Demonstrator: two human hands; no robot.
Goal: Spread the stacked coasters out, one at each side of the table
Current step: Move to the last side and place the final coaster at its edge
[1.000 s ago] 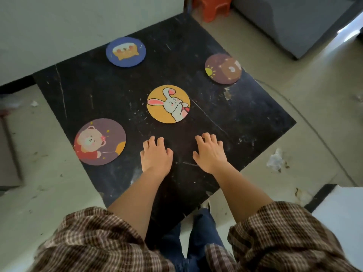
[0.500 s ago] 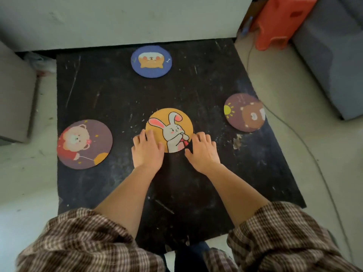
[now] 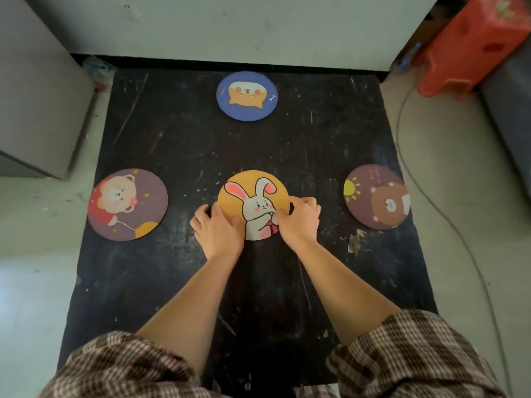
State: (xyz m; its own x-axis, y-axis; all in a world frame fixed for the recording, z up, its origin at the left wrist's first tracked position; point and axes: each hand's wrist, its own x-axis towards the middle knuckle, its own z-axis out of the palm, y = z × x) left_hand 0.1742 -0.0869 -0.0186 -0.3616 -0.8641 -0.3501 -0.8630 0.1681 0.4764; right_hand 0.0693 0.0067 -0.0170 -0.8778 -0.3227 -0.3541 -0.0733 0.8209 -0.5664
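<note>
An orange coaster with a white rabbit [image 3: 253, 193] lies in the middle of the black table [image 3: 178, 145]. My left hand [image 3: 219, 228] grips its left edge and my right hand [image 3: 300, 222] grips its right edge, thumbs on top. A blue coaster with an orange dog [image 3: 247, 96] lies at the far side. At the left side sits a purple coaster with a pink bear [image 3: 128, 204]. A purple coaster with a brown bear and sun [image 3: 376, 196] rests at the right side, slightly over the table's edge.
A grey cabinet [image 3: 37, 90] stands left of the table, a white wall [image 3: 230, 24] behind it. An orange plastic stool [image 3: 471, 44] and a grey sofa [image 3: 511, 110] are at the right. A cable [image 3: 448, 219] runs along the floor by the table's right edge.
My hands moved forward from flat on the table to the rabbit coaster and closed on its two edges. The camera view swung so the table now faces me squarely.
</note>
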